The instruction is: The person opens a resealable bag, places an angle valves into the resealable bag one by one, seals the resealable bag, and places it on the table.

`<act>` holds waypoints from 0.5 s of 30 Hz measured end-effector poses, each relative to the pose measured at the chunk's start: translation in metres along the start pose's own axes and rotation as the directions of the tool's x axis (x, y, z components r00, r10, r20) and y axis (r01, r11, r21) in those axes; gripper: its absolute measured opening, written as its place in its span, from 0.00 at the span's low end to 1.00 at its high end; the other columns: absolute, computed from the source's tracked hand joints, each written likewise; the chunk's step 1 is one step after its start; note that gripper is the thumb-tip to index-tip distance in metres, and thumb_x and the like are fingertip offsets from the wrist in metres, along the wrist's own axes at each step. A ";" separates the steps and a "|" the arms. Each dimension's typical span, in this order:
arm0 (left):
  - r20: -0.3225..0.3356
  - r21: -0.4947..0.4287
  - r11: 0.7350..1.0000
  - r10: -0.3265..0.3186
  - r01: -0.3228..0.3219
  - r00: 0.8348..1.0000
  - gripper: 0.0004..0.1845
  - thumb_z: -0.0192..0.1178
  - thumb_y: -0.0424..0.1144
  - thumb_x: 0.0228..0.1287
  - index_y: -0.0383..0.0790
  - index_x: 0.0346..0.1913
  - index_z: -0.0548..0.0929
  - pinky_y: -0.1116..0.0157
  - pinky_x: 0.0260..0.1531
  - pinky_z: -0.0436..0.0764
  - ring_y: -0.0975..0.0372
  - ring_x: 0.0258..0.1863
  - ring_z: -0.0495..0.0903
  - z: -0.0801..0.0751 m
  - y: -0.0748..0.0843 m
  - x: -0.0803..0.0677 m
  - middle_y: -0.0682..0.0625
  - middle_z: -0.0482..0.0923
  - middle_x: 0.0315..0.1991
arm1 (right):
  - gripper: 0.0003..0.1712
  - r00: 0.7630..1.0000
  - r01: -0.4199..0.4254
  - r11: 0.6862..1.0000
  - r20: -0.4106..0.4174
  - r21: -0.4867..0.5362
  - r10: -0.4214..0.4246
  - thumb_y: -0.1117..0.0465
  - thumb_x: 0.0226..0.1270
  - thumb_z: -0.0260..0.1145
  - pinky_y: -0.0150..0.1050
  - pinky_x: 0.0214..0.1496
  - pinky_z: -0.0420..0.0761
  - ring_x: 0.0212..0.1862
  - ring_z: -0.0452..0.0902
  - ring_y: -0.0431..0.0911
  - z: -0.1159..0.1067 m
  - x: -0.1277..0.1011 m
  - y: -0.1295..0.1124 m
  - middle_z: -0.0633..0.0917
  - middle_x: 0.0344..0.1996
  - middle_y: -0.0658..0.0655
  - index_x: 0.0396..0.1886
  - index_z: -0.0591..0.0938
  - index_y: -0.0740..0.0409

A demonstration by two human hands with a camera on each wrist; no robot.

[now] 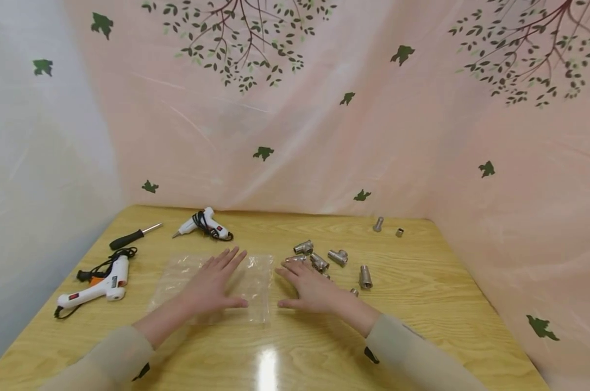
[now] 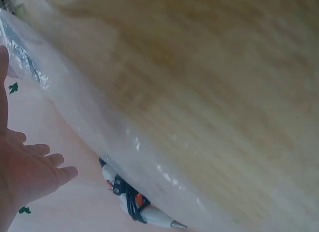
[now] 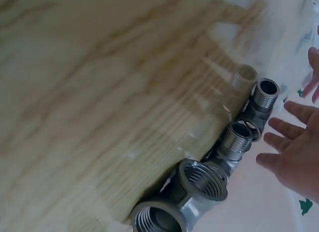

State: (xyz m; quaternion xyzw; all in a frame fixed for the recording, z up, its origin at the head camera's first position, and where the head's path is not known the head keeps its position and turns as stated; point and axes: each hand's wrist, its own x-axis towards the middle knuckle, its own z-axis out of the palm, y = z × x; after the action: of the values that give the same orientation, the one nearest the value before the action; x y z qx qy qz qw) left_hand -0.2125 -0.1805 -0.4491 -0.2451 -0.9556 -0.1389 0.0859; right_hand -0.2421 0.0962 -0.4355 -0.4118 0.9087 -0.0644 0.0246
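So there's a clear plastic bag (image 1: pixel 212 282) lying flat on the wooden desk (image 1: pixel 422 304), pretty much dead centre and close to the person. Their left hand (image 1: pixel 212 288) is resting palm-down right on top of it, fingers straight and spread out, not gripping anything. The right hand (image 1: pixel 312 288) is just beside the bag's right edge, also flat with fingers splayed and holding nothing, and its fingertips are right up against a cluster of metal pipe fittings (image 1: pixel 319 260). From the right wrist view you can see those fittings are threaded, silvery ones lined up next to each other (image 3: pixel 234 139). A couple more small metal pieces (image 1: pixel 378 224) sit further back near the wall, well apart from the rest. Off to the left there's a white glue gun (image 1: pixel 99 287) with its black cord bunched up, a black-handled screwdriver (image 1: pixel 133 236) behind it, and a second white glue gun (image 1: pixel 204 224) toward the back. Pinkish sheeting with green leaf prints (image 1: pixel 324 136) hangs all around behind the desk.
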 end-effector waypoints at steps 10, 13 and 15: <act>0.055 -0.156 0.985 -0.064 0.071 0.996 0.50 0.66 0.65 0.45 0.41 0.69 0.65 0.45 0.61 0.64 0.47 0.63 0.65 0.012 0.013 0.002 0.42 0.66 0.65 | 0.37 0.994 0.088 0.996 0.068 0.006 -0.088 0.40 0.69 0.52 0.50 0.68 0.61 0.67 0.63 0.51 0.004 0.020 -0.002 0.68 0.67 0.56 0.73 0.60 0.48; 0.075 -0.245 0.960 -0.119 0.134 0.990 0.48 0.66 0.65 0.45 0.42 0.67 0.67 0.50 0.58 0.70 0.52 0.57 0.71 0.013 0.015 0.006 0.46 0.70 0.60 | 0.36 0.995 0.062 0.996 0.070 0.065 -0.066 0.39 0.69 0.51 0.48 0.63 0.69 0.63 0.68 0.51 0.005 0.026 -0.003 0.71 0.64 0.56 0.74 0.58 0.44; 0.085 -0.329 0.929 -0.150 0.170 0.985 0.46 0.67 0.65 0.45 0.43 0.66 0.68 0.54 0.52 0.74 0.56 0.50 0.74 0.013 0.017 0.008 0.47 0.72 0.56 | 0.36 0.996 0.050 0.993 0.065 0.108 -0.057 0.39 0.69 0.50 0.47 0.59 0.73 0.59 0.72 0.49 0.005 0.030 -0.003 0.74 0.61 0.56 0.74 0.56 0.40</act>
State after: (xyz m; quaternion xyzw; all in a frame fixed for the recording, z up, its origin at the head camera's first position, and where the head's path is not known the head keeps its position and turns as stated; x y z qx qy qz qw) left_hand -0.2128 -0.1590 -0.4557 -0.1816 -0.9369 -0.2988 0.0032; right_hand -0.2587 0.0712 -0.4394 -0.4362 0.8911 -0.0992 0.0758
